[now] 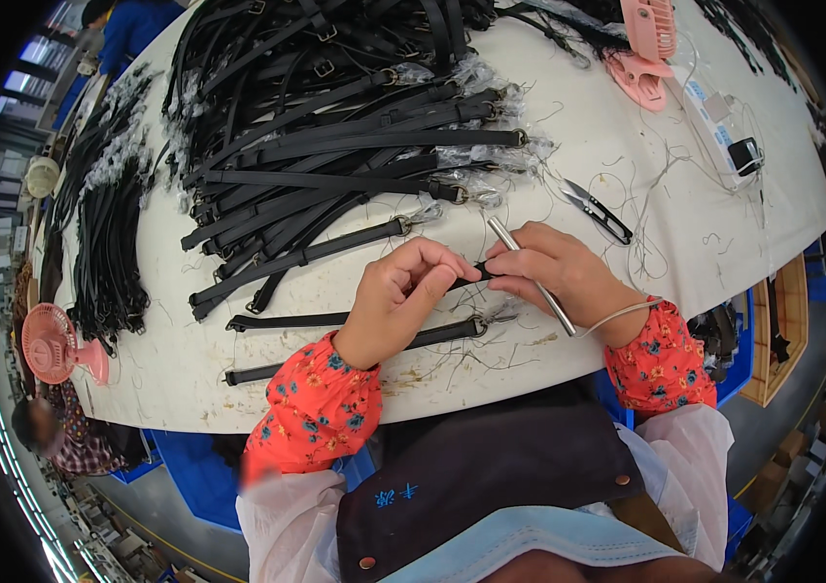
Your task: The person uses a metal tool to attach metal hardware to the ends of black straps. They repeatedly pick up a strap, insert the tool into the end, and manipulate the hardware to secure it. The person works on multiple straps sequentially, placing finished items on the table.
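A narrow black strap [289, 321] runs under my left hand [395, 299], which pinches it near its right end. My right hand [561, 270] grips a silver pen-shaped metal tool [557, 313] with a thin cord [617, 316] trailing past the wrist. The fingertips of the right hand also meet the strap's end, and that end is partly hidden by the fingers. Just below lies another black strap [447, 333] with a metal buckle and a clear plastic wrap at its right end. Black-handled thread snips [600, 211] rest beyond my right hand.
A large pile of black buckled straps [335, 146] covers the far middle of the white table [568, 107]. More straps [112, 253] hang together at the left. Pink fans [51, 342] and a white power strip [714, 131] stand near the edges. Loose threads are scattered about.
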A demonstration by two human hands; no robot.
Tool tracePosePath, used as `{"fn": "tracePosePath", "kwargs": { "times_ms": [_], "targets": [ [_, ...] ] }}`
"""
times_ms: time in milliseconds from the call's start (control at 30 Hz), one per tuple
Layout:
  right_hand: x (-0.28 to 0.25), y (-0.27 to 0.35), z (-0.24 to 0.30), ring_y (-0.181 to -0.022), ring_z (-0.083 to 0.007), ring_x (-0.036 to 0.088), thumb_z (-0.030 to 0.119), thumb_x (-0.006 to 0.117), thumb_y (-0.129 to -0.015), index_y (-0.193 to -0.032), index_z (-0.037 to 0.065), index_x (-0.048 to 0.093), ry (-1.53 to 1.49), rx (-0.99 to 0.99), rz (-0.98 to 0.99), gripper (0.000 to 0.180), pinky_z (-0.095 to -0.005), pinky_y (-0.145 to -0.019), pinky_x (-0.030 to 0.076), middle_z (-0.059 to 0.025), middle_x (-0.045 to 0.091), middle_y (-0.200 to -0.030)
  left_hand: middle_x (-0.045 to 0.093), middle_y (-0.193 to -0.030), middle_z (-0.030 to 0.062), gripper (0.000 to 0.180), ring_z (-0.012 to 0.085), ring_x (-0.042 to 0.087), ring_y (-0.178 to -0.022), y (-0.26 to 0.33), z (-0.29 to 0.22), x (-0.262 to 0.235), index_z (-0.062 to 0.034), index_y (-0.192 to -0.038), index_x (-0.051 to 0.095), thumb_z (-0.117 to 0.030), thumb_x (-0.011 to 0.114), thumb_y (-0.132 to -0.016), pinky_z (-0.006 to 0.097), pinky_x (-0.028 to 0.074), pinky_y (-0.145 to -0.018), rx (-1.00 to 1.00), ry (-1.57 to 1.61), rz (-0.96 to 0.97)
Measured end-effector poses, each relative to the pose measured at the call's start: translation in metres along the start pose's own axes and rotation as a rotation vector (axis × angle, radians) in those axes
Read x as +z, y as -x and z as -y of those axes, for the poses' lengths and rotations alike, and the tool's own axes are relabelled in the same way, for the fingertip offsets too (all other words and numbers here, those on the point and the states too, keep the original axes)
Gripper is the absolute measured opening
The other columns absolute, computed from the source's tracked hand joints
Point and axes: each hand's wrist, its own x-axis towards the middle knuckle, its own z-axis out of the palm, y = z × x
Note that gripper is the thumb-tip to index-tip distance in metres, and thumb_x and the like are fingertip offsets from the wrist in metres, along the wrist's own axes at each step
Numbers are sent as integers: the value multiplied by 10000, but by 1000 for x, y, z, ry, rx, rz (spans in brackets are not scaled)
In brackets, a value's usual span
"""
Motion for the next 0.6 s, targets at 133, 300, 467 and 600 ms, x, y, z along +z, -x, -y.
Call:
{"fn": "tracePosePath", "kwargs": {
  "times_ms": [133, 300, 467, 600],
  "targets": [
    [2, 2, -1, -895, -297, 641, 96, 790, -831, -1041, 54, 666, 27, -27, 46, 248, -377, -745, 548, -98, 644, -977, 676, -933, 42, 115, 37, 505, -703, -2, -1, -1, -40, -1084, 558, -152, 533, -1080, 201, 425, -630, -93, 99, 87],
    [-1, 5, 1, -906, -291, 641, 37, 815, -773, -1046, 75, 657, 90, -38, 139, 318, -375, -761, 546, -91, 672, -1052, 600, -853, 8, 123, 40, 480, -709, -2, -11, 0, -43, -1063, 540, -162, 524, -1086, 201, 414, -648, -182, 26, 110],
    [-3, 3, 5, -903, -286, 629, 41, 795, -762, -1033, 69, 664, 120, -57, 157, 303, -370, -762, 538, -86, 652, -1028, 578, -838, -8, 126, 40, 469, -716, -1, -8, 2, -42, -1053, 546, -164, 539, -1080, 198, 397, -646, -111, 17, 77],
    [-4, 3, 5, -902, -289, 625, 41, 788, -762, -1026, 58, 657, 128, -81, 152, 296, -369, -757, 535, -96, 649, -1026, 577, -842, -9, 130, 44, 481, -719, -1, -11, 2, -41, -1054, 549, -169, 545, -1079, 195, 397, -632, -130, 36, 72]
  ]
}}
